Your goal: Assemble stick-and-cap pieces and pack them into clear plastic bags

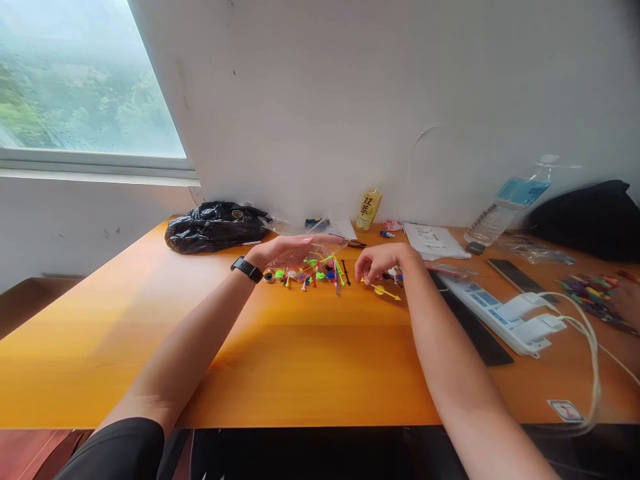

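Observation:
My left hand (pixel 295 248), with a black watch (pixel 246 269) on its wrist, is stretched over a clear plastic bag (pixel 285 259) and appears to grip it; the thumb is partly hidden. Under and beside it lies a row of small coloured plastic pieces (pixel 321 275), with round discs, short pegs and thin arrow-shaped pointers. A black pointer (pixel 346 272) lies at the row's right end. My right hand (pixel 379 261) has its fingers curled in a pinch at one end of a yellow arrow-shaped pointer (pixel 381 291). More small pieces (pixel 394 275) show partly behind this hand.
A black plastic bag (pixel 215 227) sits at the back left. Along the wall stand a yellow drink bottle (pixel 369 209) and a tilted large water bottle (pixel 507 210), with papers (pixel 434 241) between. At right are a power strip (pixel 495 317) with cables and another person's hand (pixel 626 300) by coloured pieces (pixel 590 293).

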Demonstrator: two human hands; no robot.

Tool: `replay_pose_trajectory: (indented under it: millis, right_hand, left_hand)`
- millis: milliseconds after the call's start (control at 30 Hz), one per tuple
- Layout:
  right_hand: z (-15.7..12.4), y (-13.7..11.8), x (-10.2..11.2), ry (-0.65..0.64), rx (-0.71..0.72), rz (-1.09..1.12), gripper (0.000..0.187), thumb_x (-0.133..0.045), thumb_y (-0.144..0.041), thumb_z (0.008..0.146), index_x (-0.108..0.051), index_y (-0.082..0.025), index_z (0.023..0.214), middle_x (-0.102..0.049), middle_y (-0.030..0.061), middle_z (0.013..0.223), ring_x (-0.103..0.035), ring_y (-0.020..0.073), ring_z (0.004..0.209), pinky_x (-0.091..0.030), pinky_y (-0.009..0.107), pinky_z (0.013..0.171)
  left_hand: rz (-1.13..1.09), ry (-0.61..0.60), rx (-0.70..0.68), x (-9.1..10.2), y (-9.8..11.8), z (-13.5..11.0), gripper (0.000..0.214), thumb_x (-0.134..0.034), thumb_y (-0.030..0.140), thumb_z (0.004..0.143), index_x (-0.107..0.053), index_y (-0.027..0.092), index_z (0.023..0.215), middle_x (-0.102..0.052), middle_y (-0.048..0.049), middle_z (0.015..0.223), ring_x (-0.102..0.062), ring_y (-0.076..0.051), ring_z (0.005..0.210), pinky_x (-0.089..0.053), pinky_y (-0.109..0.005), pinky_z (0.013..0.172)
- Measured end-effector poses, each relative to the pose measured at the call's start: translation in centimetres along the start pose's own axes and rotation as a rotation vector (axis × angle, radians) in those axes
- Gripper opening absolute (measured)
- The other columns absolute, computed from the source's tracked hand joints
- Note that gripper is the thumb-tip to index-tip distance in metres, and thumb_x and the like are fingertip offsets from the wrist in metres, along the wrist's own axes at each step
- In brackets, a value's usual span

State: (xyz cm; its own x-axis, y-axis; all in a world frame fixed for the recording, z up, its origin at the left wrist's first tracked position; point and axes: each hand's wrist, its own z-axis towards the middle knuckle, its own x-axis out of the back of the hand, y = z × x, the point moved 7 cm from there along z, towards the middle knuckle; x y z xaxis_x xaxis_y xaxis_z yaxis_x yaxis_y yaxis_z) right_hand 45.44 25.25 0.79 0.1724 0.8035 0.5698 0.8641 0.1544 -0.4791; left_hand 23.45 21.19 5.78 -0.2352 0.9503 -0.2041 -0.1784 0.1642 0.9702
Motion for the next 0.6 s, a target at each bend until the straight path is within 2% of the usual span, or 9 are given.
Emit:
replay_pose_trajectory:
  millis: [167, 333, 467, 600]
  right_hand:
    - [-1.7, -1.5, 1.2, 0.116, 0.096, 0.047, 0.047, -0.09, -0.048, 0.066, -0.08, -0.014, 0.098, -0.078, 0.0074, 0.088, -0.069, 0.0198, 0.079, -0.052, 0.029, 0.073]
    - [-6.0, -5.4, 2.5, 0.322, 0.444, 0.243, 0.039, -0.086, -0.048, 0.079, -0.077, -0.015, 0.098, -0.076, 0.0063, 0.089, -0.067, 0.0173, 0.081, -0.053, 0.029, 0.076]
    - [-9.5, -6.9, 3.2, 0.501, 0.648, 0.411, 0.033, -0.09, -0.045, 0.078, -0.077, -0.017, 0.09, -0.075, 0.0058, 0.086, -0.064, 0.0157, 0.074, -0.053, 0.028, 0.069]
    - [-11.8, -7.7, 4.6, 0.721, 0.849, 0.606, 0.028, -0.093, -0.039, 0.075, -0.075, -0.019, 0.085, -0.073, 0.0036, 0.08, -0.059, 0.0135, 0.065, -0.05, 0.027, 0.06]
  left_hand:
    - [0.003, -0.006, 0.019, -0.2, 0.0, 0.0, 0.079, -0.064, 0.054, 0.095, -0.041, 0.02, 0.164, -0.066, -0.0203, 0.138, -0.072, -0.03, 0.104, -0.054, -0.031, 0.077]
    - [0.01, 0.009, -0.002, 0.1, 0.0, 0.0, 0.076, -0.062, 0.053, 0.097, -0.043, 0.02, 0.163, -0.068, -0.0207, 0.132, -0.071, -0.03, 0.104, -0.053, -0.031, 0.073]
    - [-0.01, 0.016, -0.012, 0.2, 0.0, 0.0, 0.078, -0.064, 0.054, 0.095, -0.045, 0.02, 0.162, -0.067, -0.0205, 0.134, -0.07, -0.031, 0.107, -0.054, -0.033, 0.077]
    - [-0.021, 0.023, -0.001, 0.0, 0.0, 0.0, 0.08, -0.065, 0.055, 0.093, -0.044, 0.019, 0.162, -0.067, -0.0214, 0.134, -0.071, -0.033, 0.109, -0.055, -0.035, 0.081]
